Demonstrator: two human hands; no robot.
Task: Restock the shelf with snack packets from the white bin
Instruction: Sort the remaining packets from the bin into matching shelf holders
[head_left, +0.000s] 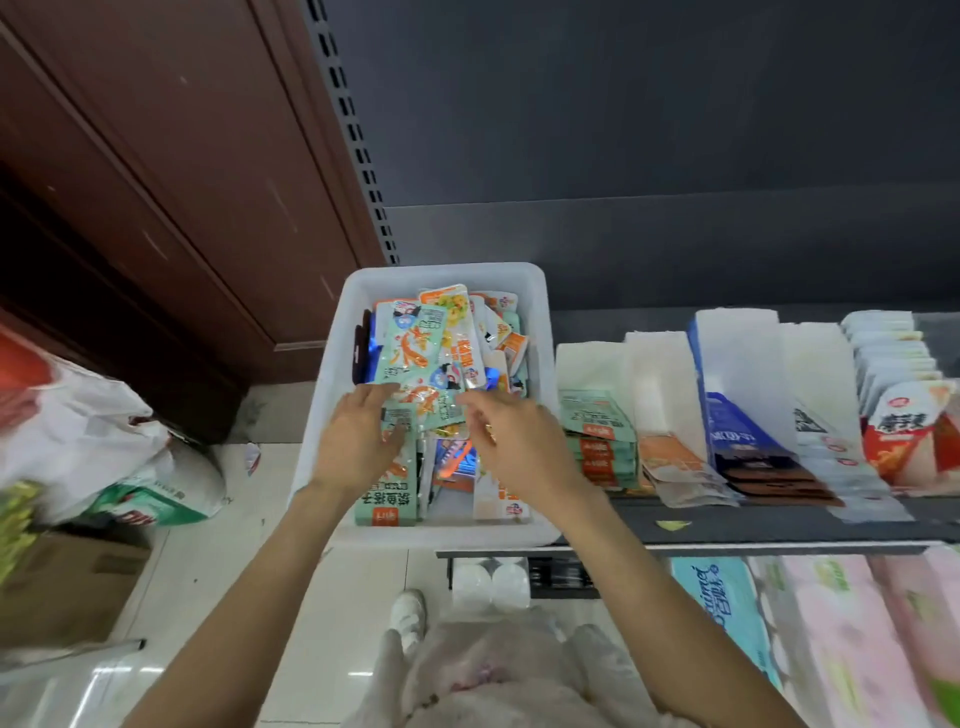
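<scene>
Bin: the white bin (343, 332) sits at the left end of the dark shelf (753, 525), heaped with snack packets (415, 343) in mint green, orange and blue
Left hand: the left hand (358, 436) lies flat on the near packets, fingers straight and spread, gripping nothing
Right hand: the right hand (511, 441) reaches into the bin, fingertips pinching a clear-edged packet (474, 382)
Shelf: rows of stocked packets (727, 426) stand just right of the bin, before a dark back panel (649, 130)
Room: pale glossy floor tiles (332, 597), brown wooden panelling (156, 171) at left, plastic bags (78, 426) and a cardboard box (62, 587) beside it
Below: tissue packs (831, 639) on the lower level
</scene>
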